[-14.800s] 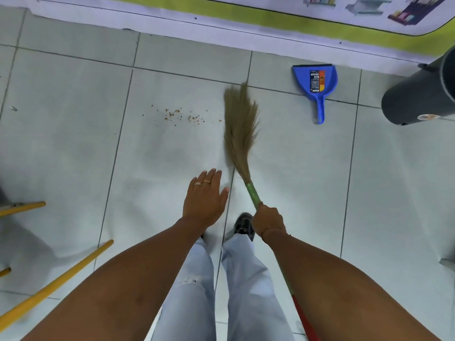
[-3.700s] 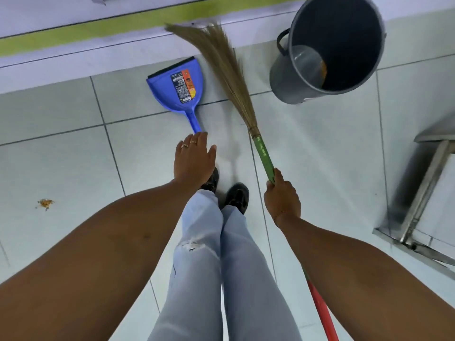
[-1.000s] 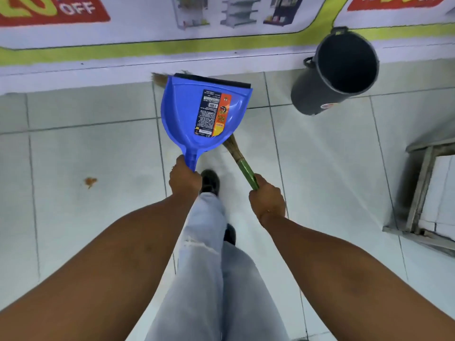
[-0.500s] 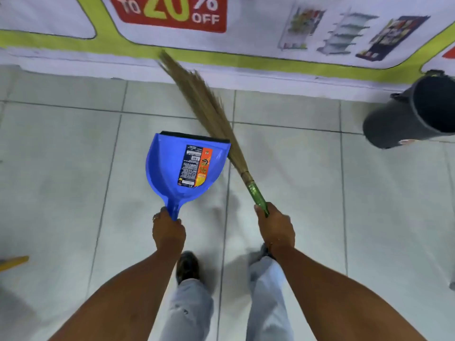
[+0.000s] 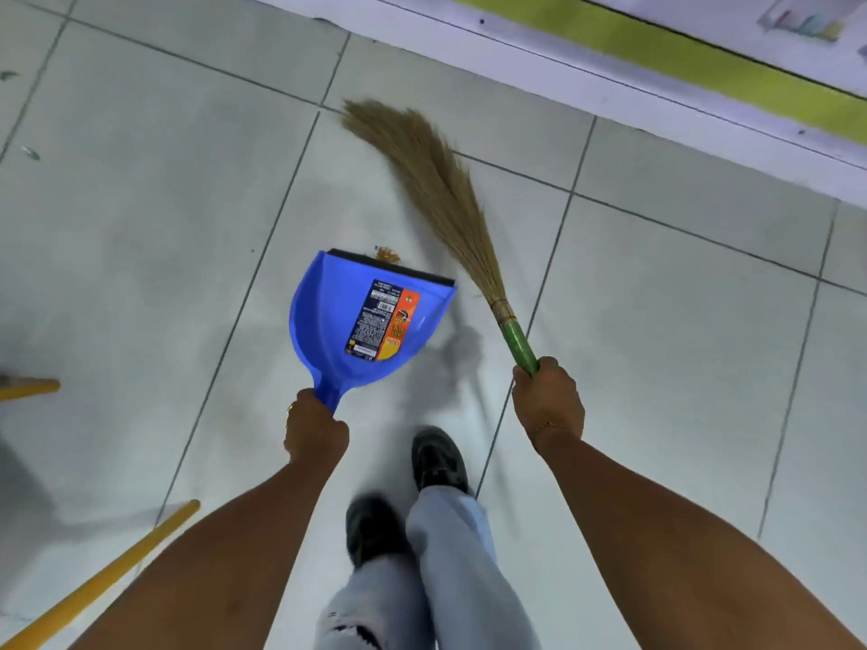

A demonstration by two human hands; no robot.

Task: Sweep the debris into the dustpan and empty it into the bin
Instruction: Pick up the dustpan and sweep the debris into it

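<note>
Head view only. Sweeping not yet done: debris (image 5: 387, 254) lying as one small orange-brown pile on the tiled floor (image 5: 140, 218), outside the dustpan (image 5: 370, 316), just beyond the black lip at its far edge and touching or nearly touching it; contact not clear. Dustpan tray bare apart from its printed label. Whether the lip rests on the floor or hangs just above it cannot be told. Left hand (image 5: 315, 430) wrapped tight around the dustpan handle, mouth pointed away from the person toward the pile. Right hand (image 5: 548, 401) closed around the green shaft of the broom (image 5: 436, 190), bristles fanned out past the pile on its far right side, tips near a tile joint. Judged stage: tools in position, pile gathered, final push into the dustpan outstanding. Emptying also outstanding; bin not in view. Pile well ahead of both hands, between dustpan lip and bristles. Yellow poles (image 5: 94, 588) at the lower left edge, well apart from the work.
</note>
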